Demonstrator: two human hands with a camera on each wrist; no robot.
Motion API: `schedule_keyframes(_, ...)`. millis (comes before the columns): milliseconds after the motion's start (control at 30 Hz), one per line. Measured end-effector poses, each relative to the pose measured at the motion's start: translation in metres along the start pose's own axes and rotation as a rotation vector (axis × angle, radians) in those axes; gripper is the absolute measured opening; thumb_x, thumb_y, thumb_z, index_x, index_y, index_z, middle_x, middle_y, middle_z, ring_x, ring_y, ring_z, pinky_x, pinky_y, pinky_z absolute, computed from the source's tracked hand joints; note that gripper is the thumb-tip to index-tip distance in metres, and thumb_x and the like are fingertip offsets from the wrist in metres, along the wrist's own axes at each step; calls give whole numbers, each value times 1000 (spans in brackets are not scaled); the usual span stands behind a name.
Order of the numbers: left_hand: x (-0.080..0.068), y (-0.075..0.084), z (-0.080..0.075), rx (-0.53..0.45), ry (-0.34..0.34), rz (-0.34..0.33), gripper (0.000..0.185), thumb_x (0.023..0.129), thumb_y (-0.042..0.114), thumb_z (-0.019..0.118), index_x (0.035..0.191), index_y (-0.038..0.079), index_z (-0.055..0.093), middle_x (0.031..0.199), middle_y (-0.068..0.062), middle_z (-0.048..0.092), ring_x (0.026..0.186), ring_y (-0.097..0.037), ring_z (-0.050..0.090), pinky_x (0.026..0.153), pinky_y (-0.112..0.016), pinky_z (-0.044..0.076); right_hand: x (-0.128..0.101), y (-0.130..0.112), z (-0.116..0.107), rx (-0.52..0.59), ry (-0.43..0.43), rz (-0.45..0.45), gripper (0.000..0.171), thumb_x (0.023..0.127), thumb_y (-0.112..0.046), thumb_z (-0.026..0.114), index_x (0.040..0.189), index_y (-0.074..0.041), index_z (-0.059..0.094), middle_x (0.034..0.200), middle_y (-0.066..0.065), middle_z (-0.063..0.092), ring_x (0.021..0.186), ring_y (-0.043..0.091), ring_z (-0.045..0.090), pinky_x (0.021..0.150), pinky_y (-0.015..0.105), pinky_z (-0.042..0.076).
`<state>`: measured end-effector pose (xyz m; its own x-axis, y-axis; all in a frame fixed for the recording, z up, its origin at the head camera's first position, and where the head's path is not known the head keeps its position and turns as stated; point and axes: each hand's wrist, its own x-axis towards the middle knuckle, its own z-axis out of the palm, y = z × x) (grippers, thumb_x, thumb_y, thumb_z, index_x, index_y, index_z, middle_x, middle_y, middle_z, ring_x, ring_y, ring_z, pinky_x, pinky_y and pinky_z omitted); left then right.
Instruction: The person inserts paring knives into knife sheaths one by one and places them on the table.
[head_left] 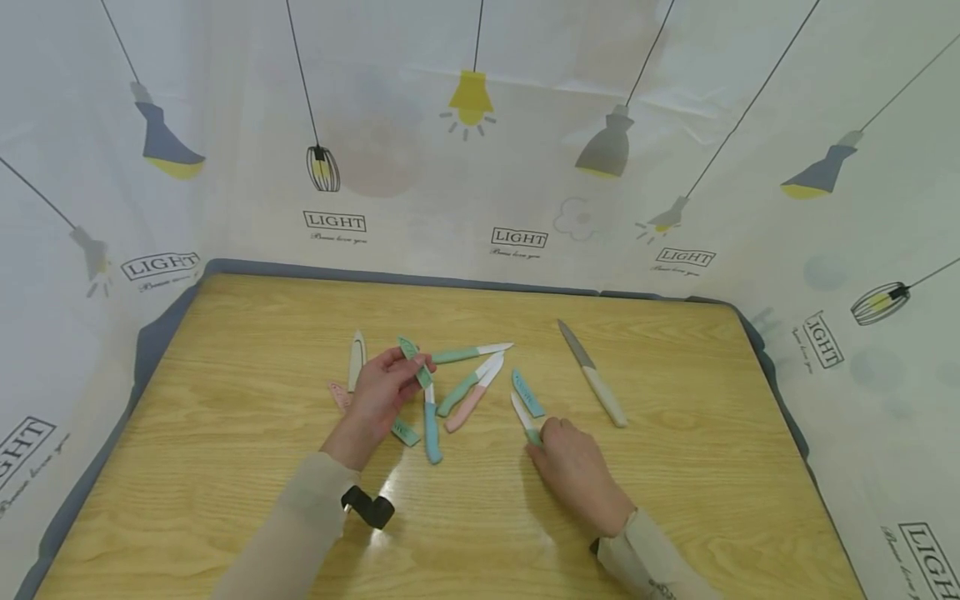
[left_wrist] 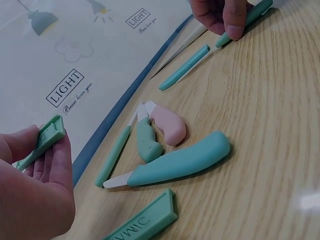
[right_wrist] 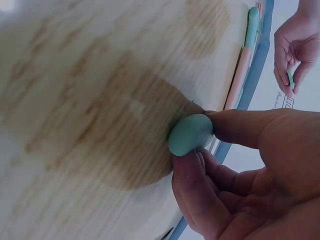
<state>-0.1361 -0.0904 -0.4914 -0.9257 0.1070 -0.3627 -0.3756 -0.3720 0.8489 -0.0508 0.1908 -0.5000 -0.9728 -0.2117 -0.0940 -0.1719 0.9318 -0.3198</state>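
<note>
My left hand holds a green knife sheath between thumb and fingers, raised above the table. With my right hand I pinch the green handle of a small knife whose white blade points away from me. Beside that blade lies a blue sheath. Below the left hand lie a blue-handled knife and another green sheath, partly hidden in the head view. Between the hands are a pink-handled knife and two green-handled knives, all with white blades.
A beige-handled knife with a grey blade lies at the right. Left of the left hand are a beige sheath and a pink sheath, partly covered. The wooden table meets a lamp-patterned cloth wall at the back and sides.
</note>
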Motion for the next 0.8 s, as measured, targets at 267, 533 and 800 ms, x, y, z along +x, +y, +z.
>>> schedule_keyframes(267,0,0,1,9,2,3,42,106,4,58,142,-13,45,125,-21,66,100,-13,71,94,-27,59,-1,3,-4,76,-42,26,20,98,-14,73,88,-3,60,75,1,51,63,15,45,50,27,38)
schedule_keyframes(533,-2,0,5,10,13,-2,43,106,4,58,143,-11,42,118,-16,71,97,-12,72,91,-26,60,1,4,-8,133,-3,56,19,96,-17,72,101,1,69,86,4,65,68,12,52,58,28,50)
schedule_keyframes(800,-3,-4,11,19,0,7,42,105,5,60,141,-11,43,118,-18,71,97,-14,72,90,-26,60,3,3,-16,257,12,27,18,96,-14,66,107,0,69,85,1,64,71,12,54,64,30,55)
